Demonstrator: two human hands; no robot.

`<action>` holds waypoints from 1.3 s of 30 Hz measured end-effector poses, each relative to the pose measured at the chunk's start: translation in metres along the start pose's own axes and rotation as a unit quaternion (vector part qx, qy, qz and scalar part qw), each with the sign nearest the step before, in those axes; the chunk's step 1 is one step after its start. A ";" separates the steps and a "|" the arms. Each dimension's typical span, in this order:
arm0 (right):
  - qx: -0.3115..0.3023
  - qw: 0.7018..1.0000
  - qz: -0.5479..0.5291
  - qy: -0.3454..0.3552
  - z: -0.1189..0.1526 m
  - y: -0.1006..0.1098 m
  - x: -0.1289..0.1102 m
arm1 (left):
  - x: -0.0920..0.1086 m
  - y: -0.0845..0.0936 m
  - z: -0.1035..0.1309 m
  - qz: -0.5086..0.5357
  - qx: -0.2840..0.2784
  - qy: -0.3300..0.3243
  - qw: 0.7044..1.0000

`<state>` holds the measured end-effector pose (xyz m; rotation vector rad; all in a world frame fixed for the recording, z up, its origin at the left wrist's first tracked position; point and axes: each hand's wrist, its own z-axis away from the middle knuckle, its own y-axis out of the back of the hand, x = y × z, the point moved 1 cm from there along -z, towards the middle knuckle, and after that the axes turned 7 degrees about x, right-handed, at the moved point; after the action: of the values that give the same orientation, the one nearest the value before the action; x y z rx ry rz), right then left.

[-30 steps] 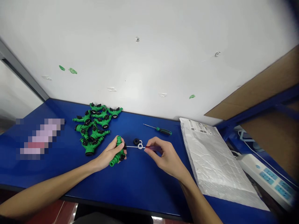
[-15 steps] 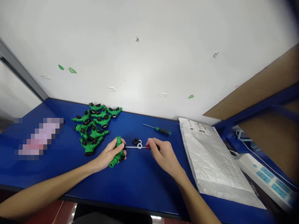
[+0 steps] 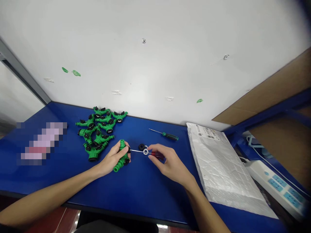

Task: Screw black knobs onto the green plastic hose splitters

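Note:
My left hand (image 3: 114, 159) is wrapped round a green Y-shaped hose connector (image 3: 121, 155) with black parts. A screwdriver with a red handle (image 3: 157, 155) lies in my right hand (image 3: 171, 163), its thumb and forefinger apart near the front of the handle and the other fingers curled round it. The metal shaft reaches left to the black part at the connector's side; its tip is hidden there. Just behind the shaft, on the blue table, is a black ring (image 3: 141, 147). A white ring-shaped piece (image 3: 145, 151) lies beside it, partly under the shaft.
Several green connectors (image 3: 98, 139) are heaped at the back left. A green-handled screwdriver (image 3: 170, 136) lies behind my right hand. On the right are a white padded package (image 3: 218, 168) and a power strip (image 3: 274, 184). A white wall (image 3: 155, 64) bounds the table's back.
The thumb and forefinger of my right hand have opened and shifted left along the handle. The connector in my left hand has moved slightly up and left.

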<state>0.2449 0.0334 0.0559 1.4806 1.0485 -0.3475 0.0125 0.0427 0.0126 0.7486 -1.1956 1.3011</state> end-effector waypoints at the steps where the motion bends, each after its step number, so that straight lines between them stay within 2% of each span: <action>1: -0.028 0.999 0.038 0.008 0.001 0.002 0.002 | 0.001 0.001 0.000 -0.002 0.002 -0.003 1.000; 4: -0.071 0.994 0.084 -0.023 0.001 0.007 0.009 | 0.002 0.001 -0.001 -0.008 0.008 -0.009 1.000; 6: -0.047 0.997 0.023 -0.061 0.000 0.003 0.011 | 0.002 -0.002 0.000 -0.012 0.005 -0.008 1.000; 9: 0.014 0.991 -0.107 -0.084 -0.005 -0.017 0.007 | -0.003 -0.008 0.003 -0.025 -0.017 -0.001 1.000; 13: -0.015 0.987 -0.133 -0.085 -0.007 -0.046 -0.003 | -0.013 -0.013 0.009 -0.057 -0.053 -0.006 0.997; 17: -0.029 0.994 -0.100 -0.037 -0.006 -0.051 -0.006 | -0.016 -0.013 0.011 -0.077 -0.058 -0.022 0.995; 22: 0.034 0.998 -0.005 0.056 -0.003 -0.052 -0.005 | -0.010 -0.014 0.012 -0.095 -0.049 -0.038 0.994; 26: 0.094 0.980 0.106 0.137 0.002 -0.061 -0.002 | -0.008 -0.017 0.011 -0.073 -0.051 -0.019 0.996; 29: 0.104 0.959 0.187 0.186 0.005 -0.065 0.003 | -0.008 -0.019 0.010 -0.060 -0.048 -0.008 0.997; 31: 0.102 0.956 0.193 0.194 0.005 -0.064 0.005 | -0.009 -0.020 0.009 -0.054 -0.047 -0.003 0.997; 33: 0.110 0.968 0.147 0.174 0.003 -0.062 0.004 | -0.009 -0.019 0.009 -0.051 -0.046 -0.006 0.998; 35: 0.100 0.986 0.062 0.117 0.001 -0.059 0.002 | -0.008 -0.017 0.009 -0.049 -0.043 -0.014 0.998; 37: 0.064 0.996 -0.019 0.051 -0.002 -0.057 -0.001 | -0.007 -0.015 0.011 -0.062 -0.038 -0.033 0.997; 39: 0.027 0.998 -0.059 0.015 -0.004 -0.056 -0.004 | -0.004 -0.014 0.012 -0.094 -0.033 -0.058 0.993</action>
<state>0.1990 0.0276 0.0244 1.4795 1.1621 -0.4424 0.0237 0.0275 0.0150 0.8772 -1.2222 1.0701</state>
